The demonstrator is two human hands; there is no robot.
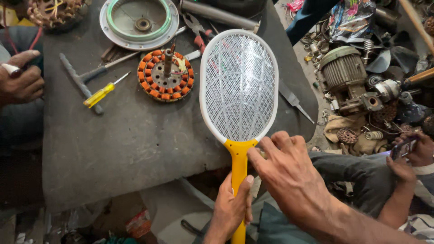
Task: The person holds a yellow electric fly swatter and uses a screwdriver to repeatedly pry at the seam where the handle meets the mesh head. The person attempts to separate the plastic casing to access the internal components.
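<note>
At the bottom centre of the frame, the left hand [231, 205] is closed around the yellow handle [238, 176] of an electric fly-swatter racket [239, 86]. Just beside it, the right hand [289, 174] rests its fingertips at the handle's top, fingers loosely curled, gripping nothing fully. The racket's white mesh head rises over a dark worktable [122, 135]. Left of it lie a copper-wound fan stator [166, 75] and a yellow-handled screwdriver [103, 92]; another person's hand [19, 79] sits at the left edge.

Racket handle [238, 180]: lower end cut by bottom edge, mid part hidden under left hand [230, 208]. Right hand [289, 174] covers neck's right side. Behind racket head [239, 86]: pliers [197, 28] partly hidden. Far left of racket: another person's hand [19, 79], cut by frame edge.
</note>
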